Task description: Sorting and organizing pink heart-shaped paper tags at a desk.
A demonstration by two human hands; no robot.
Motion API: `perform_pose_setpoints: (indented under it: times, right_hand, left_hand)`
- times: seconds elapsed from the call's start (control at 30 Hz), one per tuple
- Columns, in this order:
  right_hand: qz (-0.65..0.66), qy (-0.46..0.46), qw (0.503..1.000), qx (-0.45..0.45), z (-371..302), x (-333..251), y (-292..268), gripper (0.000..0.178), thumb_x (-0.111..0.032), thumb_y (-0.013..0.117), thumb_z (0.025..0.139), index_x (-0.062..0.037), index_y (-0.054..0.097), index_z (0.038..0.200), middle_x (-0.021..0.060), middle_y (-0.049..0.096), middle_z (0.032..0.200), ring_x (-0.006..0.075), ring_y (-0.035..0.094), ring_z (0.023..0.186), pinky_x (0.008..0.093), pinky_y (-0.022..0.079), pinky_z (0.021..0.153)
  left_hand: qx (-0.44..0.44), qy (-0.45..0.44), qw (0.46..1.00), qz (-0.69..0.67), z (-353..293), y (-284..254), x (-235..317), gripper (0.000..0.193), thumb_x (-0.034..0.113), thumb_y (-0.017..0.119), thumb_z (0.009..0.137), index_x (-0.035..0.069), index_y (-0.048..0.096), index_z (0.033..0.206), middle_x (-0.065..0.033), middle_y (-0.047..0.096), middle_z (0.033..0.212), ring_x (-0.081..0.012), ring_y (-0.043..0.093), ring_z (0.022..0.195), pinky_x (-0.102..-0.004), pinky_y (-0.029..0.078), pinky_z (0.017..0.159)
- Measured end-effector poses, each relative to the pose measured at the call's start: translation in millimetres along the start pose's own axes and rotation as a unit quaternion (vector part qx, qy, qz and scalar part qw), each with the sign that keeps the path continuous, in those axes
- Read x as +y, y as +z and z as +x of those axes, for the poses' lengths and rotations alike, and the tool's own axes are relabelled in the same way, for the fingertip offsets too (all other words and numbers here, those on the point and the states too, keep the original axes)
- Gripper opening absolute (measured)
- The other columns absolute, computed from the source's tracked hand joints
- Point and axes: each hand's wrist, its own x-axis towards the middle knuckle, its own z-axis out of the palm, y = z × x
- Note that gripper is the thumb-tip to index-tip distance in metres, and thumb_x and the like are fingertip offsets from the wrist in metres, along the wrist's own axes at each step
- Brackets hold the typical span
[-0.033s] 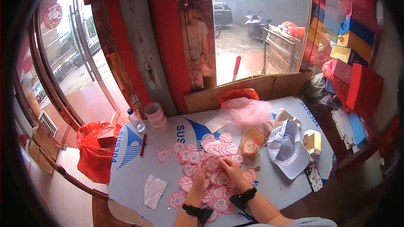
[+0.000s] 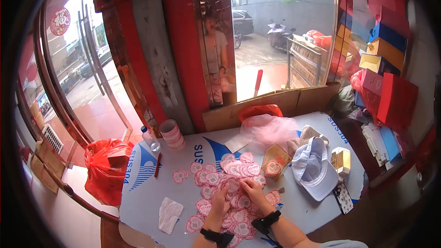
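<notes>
Head view, wide and curved: a dark round rim swallows the corners. Largest is my pale grey table (image 2: 142,211) with blue markings, its near edge partly hidden by my forearms, which are cut off at the bottom. Beyond it, a dim person (image 2: 216,55) shows in a dark glass panel; I cannot tell whether reflected or behind it. A knotted red plastic bag (image 2: 105,174) stands just left of the table, contents hidden. Across the table's middle spreads a loose heap of pink-and-white heart-shaped cards (image 2: 241,171); my hands and wrists cover part of it, and the print is too small to make out. Pink mesh (image 2: 274,131) lies crumpled at the far side, and a pale cap (image 2: 333,186) sits to the right, over part of a patterned phone (image 2: 343,197). A brown open box (image 2: 278,150) between heap and cap has heart cards in it.

My hands are close together over the heap. My right hand (image 2: 251,190) has thumb and fingertips pinched on the edge of one heart card (image 2: 233,185). My left hand (image 2: 219,202) is half curled beside that card, its fingers mostly hidden; whether it grips, I cannot tell.
</notes>
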Motion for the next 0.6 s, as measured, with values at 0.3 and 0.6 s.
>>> perform_pose_setpoints:
  times: [0.3, 0.6]
  right_hand:
    - [-0.069, 0.002, 0.998, 0.007, -0.3, 5.9, -1.8, 0.025, -0.022, 0.058, 0.089, -0.0003, 0.062, 0.101, -0.0019, 0.058, 0.081, 0.0048, 0.050, 0.071, 0.0184, 0.041, 0.060]
    - [0.034, 0.020, 0.999, -0.030, 0.5, 8.5, -3.2, 0.019, -0.016, 0.060, 0.088, -0.0010, 0.061, 0.099, -0.0006, 0.060, 0.085, 0.0062, 0.054, 0.071, 0.0180, 0.044, 0.063]
  left_hand:
    - [-0.056, 0.191, 0.921, 0.334, -2.6, -18.9, -8.7, 0.040, -0.010, 0.052, 0.080, -0.002, 0.049, 0.119, -0.0134, 0.056, 0.110, -0.0222, 0.056, 0.100, -0.0300, 0.045, 0.088]
    - [0.033, 0.142, 0.958, 0.247, 17.3, -35.3, -36.6, 0.042, 0.002, 0.055, 0.072, 0.003, 0.057, 0.114, -0.0109, 0.054, 0.088, -0.0169, 0.048, 0.054, -0.0305, 0.042, 0.050]
